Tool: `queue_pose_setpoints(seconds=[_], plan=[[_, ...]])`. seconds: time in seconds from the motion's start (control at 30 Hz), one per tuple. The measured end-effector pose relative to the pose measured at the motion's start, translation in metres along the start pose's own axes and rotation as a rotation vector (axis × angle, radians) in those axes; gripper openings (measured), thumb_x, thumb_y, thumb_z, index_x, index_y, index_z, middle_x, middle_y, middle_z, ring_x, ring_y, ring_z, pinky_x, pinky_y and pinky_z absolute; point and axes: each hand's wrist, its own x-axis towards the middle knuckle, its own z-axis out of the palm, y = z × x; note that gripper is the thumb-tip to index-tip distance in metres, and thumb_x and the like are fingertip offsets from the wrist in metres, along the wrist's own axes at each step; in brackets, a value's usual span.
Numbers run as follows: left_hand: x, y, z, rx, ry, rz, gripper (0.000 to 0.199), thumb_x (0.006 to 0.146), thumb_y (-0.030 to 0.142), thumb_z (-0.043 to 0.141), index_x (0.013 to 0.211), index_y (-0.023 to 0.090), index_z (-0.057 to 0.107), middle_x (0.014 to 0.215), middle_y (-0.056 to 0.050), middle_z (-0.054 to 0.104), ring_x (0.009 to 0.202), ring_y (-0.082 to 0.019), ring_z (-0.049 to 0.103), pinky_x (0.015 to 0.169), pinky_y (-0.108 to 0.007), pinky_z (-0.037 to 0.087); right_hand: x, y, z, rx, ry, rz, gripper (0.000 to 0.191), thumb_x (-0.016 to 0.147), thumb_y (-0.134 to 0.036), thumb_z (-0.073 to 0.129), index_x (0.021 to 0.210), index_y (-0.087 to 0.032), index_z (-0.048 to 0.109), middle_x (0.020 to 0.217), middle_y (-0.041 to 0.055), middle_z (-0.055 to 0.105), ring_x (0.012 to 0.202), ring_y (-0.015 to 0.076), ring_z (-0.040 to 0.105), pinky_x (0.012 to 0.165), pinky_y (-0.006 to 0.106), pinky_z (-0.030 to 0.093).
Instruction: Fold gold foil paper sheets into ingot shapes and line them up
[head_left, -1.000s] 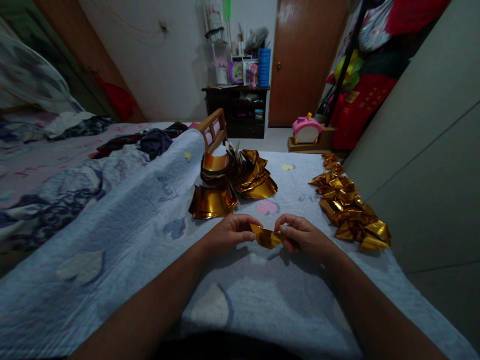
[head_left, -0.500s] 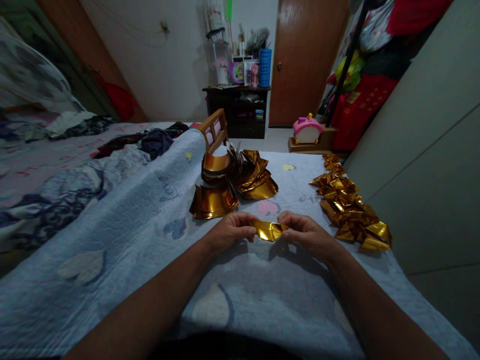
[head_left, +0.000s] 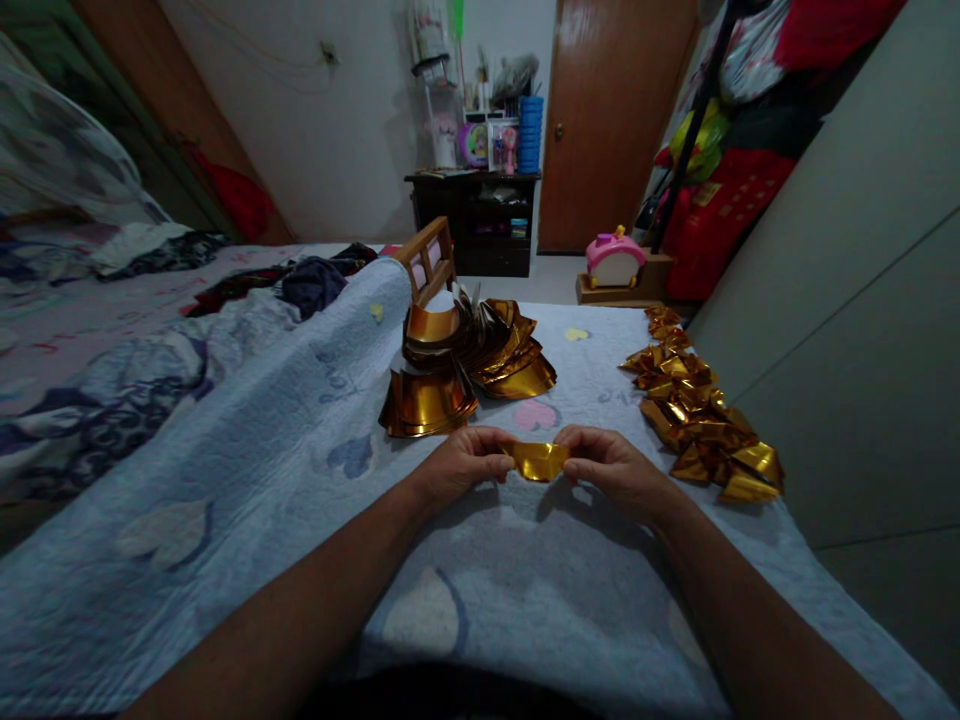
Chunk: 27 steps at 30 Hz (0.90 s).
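Note:
A small piece of shiny gold foil (head_left: pixel 540 461) is stretched between my two hands, above the light blue quilt (head_left: pixel 525 560). My left hand (head_left: pixel 474 457) pinches its left end between thumb and fingers. At the right end, my right hand (head_left: pixel 600 460) grips it the same way. Beyond my left hand lie fanned stacks of flat gold foil sheets (head_left: pixel 431 400), with more stacked sheets (head_left: pixel 521 365) beside them. A long row of folded gold foil pieces (head_left: pixel 697 420) runs along the quilt's right side.
A wooden frame (head_left: pixel 427 255) stands behind the foil stacks. Crumpled clothes (head_left: pixel 311 285) lie on the bed at left. Past the quilt's far edge are a pink and white toy (head_left: pixel 615 262) and a dark cabinet (head_left: pixel 476 230). A pale panel (head_left: pixel 847 330) borders the right side.
The foil between my hands looks slightly flatter and smoother on its face. My right fingers have shifted slightly left along its end. The stacks and the row have not moved.

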Motion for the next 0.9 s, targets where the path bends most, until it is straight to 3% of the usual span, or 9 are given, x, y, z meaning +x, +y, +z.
queue_pose_setpoints(seconds=[0.37,0.9], plan=[[-0.002,0.009,0.002,0.017,-0.015,0.049,0.041,0.062,0.042,0.091,0.089,0.014,0.076,0.073,0.0,0.063,0.064,-0.009,0.05,0.061,-0.022,0.035,0.001,0.003,0.0,0.07,-0.021,0.027,0.03,0.074,-0.041,0.082,0.085,-0.019,0.066,0.073,-0.0024,0.061,0.063,0.0112,0.052,0.062,0.026,0.041],[0.001,-0.002,-0.002,-0.014,-0.05,0.044,0.04,0.065,0.037,0.09,0.092,0.013,0.074,0.074,0.0,0.064,0.061,-0.008,0.052,0.06,-0.021,0.038,0.001,0.004,0.0,0.133,-0.062,0.056,0.032,0.073,-0.04,0.085,0.085,-0.018,0.064,0.074,-0.0022,0.063,0.061,0.0095,0.055,0.059,0.024,0.041]])
